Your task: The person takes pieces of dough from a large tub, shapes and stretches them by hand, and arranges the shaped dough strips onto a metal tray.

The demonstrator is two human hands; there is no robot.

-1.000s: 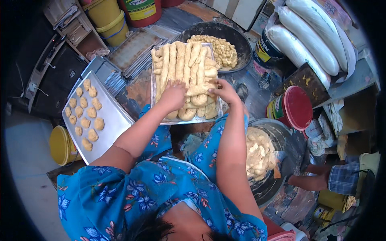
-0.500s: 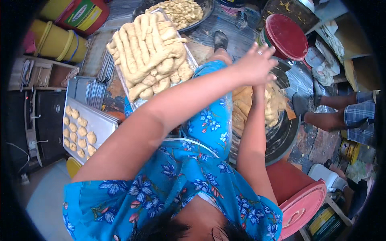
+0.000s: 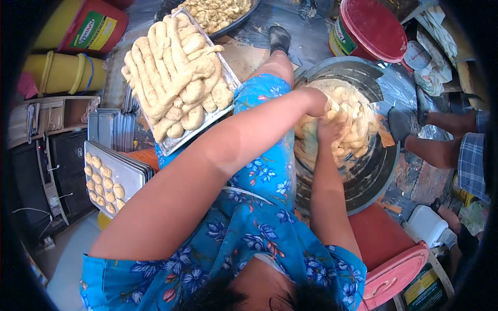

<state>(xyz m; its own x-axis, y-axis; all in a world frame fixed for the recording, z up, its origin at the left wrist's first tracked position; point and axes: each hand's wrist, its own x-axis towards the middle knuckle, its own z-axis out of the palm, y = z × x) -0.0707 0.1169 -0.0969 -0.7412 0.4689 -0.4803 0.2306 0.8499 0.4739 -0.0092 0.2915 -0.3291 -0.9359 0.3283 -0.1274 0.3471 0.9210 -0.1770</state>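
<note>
My left hand (image 3: 315, 101) reaches across to the right, into a large dark basin (image 3: 381, 171), its fingers curled into pale dough (image 3: 358, 124). My right hand (image 3: 328, 129) is in the same dough just below it, smeared by motion with its fingers unclear. A metal tray (image 3: 171, 146) heaped with long dough rolls (image 3: 158, 70) rests on my lap at the left. At the far left, small dough balls (image 3: 104, 181) sit on another tray (image 3: 132, 173).
Another bowl (image 3: 241, 23) of dough pieces stands behind. Red buckets (image 3: 371, 26), yellow buckets (image 3: 65, 75) and stacked trays (image 3: 106, 135) surround me. Other people's legs (image 3: 430, 145) are at the right. A red container (image 3: 378, 243) stands beside my right side.
Both hands have left the rolls on the tray for the basin at the right. My left hand, spread and raised half a second ago, has dropped into the dough. The view has turned.
</note>
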